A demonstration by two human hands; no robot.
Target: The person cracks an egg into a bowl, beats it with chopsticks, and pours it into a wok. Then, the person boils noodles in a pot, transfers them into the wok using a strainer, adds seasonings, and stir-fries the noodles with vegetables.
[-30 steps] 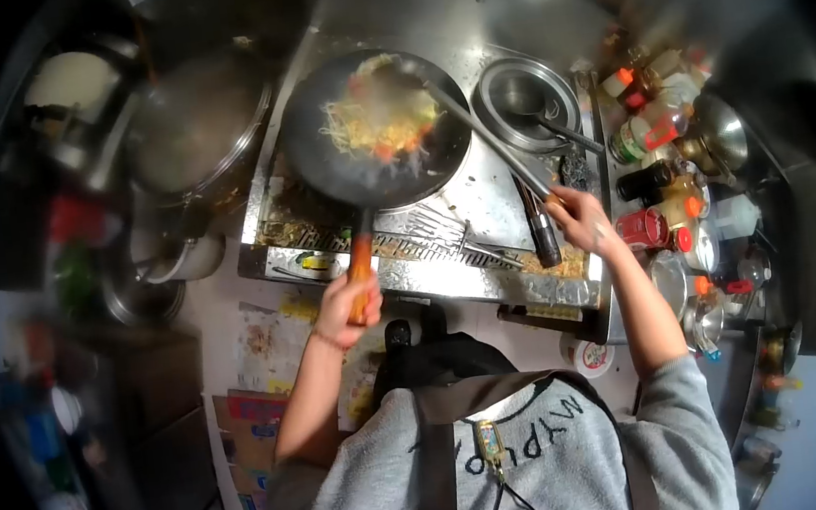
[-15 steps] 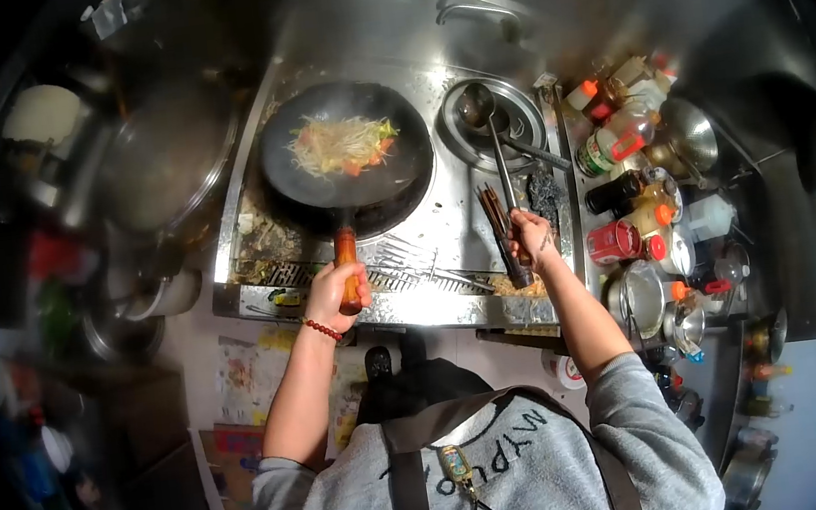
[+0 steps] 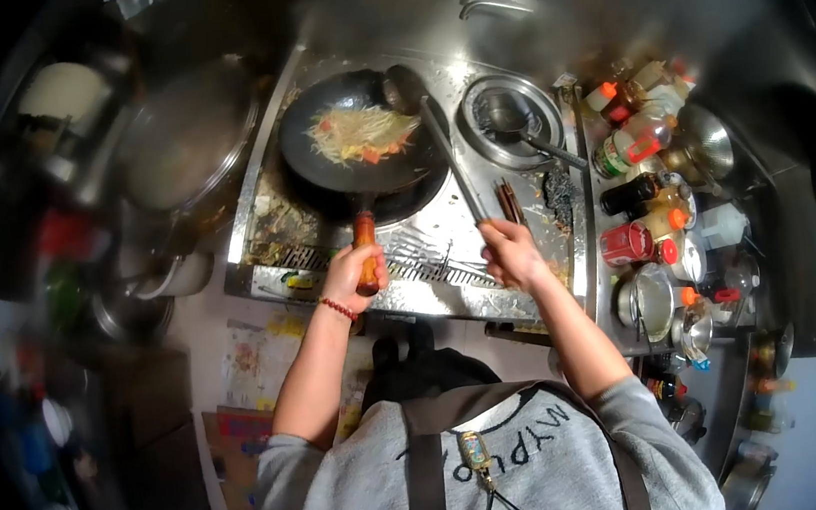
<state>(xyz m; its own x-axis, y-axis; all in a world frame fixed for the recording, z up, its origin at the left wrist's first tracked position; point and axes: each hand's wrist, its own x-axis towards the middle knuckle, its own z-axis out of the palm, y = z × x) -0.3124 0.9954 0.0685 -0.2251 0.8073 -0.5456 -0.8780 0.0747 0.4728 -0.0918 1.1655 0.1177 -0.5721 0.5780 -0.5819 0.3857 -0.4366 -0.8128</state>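
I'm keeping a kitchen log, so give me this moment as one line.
left hand: gripping wok handle | right hand: holding ladle | wok: food inside

narrow gap left of wok (image 3: 333, 174), ladle (image 3: 446, 145) right

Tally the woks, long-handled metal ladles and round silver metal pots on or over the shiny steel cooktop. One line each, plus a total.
Black wok with an orange-brown handle: 1
Long-handled metal ladles: 2, one in the bare right hand, one in the pot
Round silver metal pot: 1
Total: 4
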